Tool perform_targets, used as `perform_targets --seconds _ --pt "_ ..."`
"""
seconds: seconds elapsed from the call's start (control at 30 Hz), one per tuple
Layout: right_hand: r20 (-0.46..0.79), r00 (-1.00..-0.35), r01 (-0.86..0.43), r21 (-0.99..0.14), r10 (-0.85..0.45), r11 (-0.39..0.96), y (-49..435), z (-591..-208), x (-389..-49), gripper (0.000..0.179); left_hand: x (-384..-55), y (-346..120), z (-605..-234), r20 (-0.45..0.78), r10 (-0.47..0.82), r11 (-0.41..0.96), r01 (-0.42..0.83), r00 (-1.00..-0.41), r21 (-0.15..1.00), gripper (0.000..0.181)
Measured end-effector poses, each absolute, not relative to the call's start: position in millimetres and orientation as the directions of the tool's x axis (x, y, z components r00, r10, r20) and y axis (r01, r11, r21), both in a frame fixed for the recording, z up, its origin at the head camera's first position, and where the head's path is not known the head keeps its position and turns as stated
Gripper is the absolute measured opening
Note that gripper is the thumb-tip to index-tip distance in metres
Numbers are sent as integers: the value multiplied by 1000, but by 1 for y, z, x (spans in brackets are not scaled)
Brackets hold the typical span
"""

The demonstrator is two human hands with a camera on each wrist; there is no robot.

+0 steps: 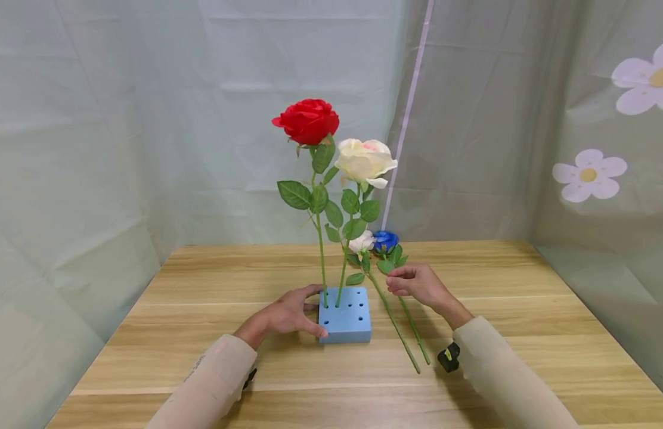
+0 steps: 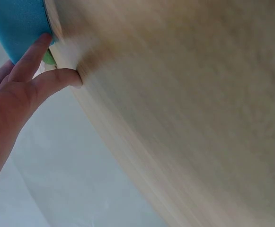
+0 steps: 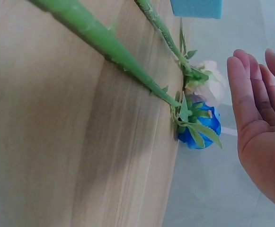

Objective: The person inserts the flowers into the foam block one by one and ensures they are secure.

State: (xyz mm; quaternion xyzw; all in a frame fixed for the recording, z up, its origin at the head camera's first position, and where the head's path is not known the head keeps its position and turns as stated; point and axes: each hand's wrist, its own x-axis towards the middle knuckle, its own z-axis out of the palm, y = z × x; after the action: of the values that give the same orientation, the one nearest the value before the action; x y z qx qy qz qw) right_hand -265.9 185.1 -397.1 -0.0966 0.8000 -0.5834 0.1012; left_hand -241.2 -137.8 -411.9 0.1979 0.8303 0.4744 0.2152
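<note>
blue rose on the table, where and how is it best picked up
Probably pinch the bare middle of the blue rose's stem, away from bloom and leaves, with the right hand coming from above and the right: the stem is slim and lies low, and the pale rose's stem runs close on its left.

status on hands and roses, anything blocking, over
Left hand touching blue block; right hand near blue rose, holding nothing. Red rose, cream rose standing in block. White rose possibly in the way, lying between block and blue rose.
</note>
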Motion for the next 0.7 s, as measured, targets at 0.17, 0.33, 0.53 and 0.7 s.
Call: perform_targets --seconds 0.17,0.33,0.53,0.7 --pt "-69 -963 -18 -949 -262 314 184 -397 -265 33 -242 -138 -412 -170 530 474 123 -831 872 102" --pt "-81 -963 -3 -950 -256 312 182 -400 -267 32 -242 -138 -413 -171 529 476 124 -831 871 103" --pt "-102 -966 23 -949 -237 314 180 -404 -271 29 -241 -138 -411 -174 526 482 123 -832 867 102" --pt "-117 -970 39 -941 -214 336 179 -405 -273 29 -240 -137 -411 -172 528 484 129 -832 865 103"
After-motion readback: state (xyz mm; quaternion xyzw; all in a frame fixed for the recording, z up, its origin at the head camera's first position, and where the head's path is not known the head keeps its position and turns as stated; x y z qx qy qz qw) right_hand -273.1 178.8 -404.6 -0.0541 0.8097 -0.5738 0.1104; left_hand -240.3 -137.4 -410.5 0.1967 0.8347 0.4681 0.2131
